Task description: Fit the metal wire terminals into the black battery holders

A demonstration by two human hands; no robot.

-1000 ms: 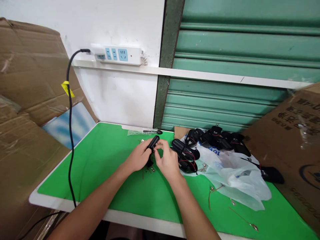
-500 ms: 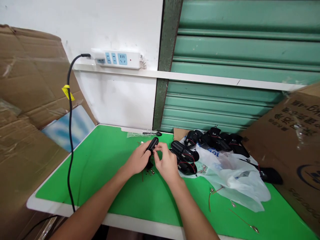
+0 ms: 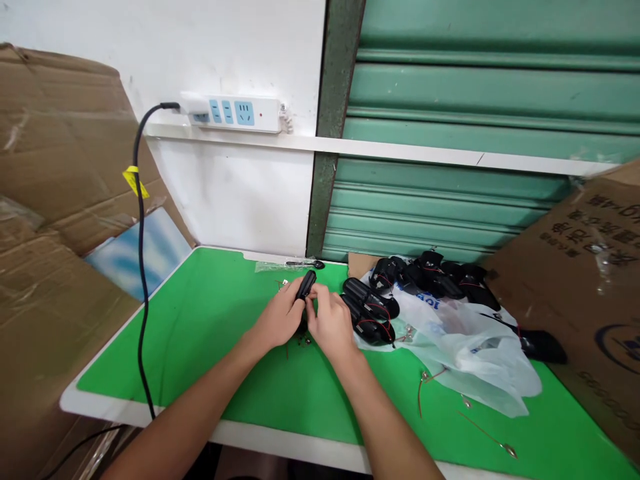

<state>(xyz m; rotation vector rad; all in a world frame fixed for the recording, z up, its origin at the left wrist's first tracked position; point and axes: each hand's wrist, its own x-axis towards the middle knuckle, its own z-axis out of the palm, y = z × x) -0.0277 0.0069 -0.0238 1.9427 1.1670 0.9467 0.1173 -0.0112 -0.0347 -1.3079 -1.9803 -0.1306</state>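
My left hand is closed around a black rounded plastic part, held tilted over the green mat. Fingers of my right hand pinch together against the near side of that part; whatever lies between them is hidden. Under the hands, partly covered, are small metal pieces with thin brown wires. Just right of my right hand lie similar black parts with red wires, resting partly on a white plastic bag.
More black parts are heaped at the back right. Small metal pieces with wires lie at the front right. A black cable hangs from a power strip on the left. Cardboard stands at both sides.
The black part has turned slightly more upright in my left hand. My right hand has shifted a little, its fingers still pinched at the part. The view has moved slightly.
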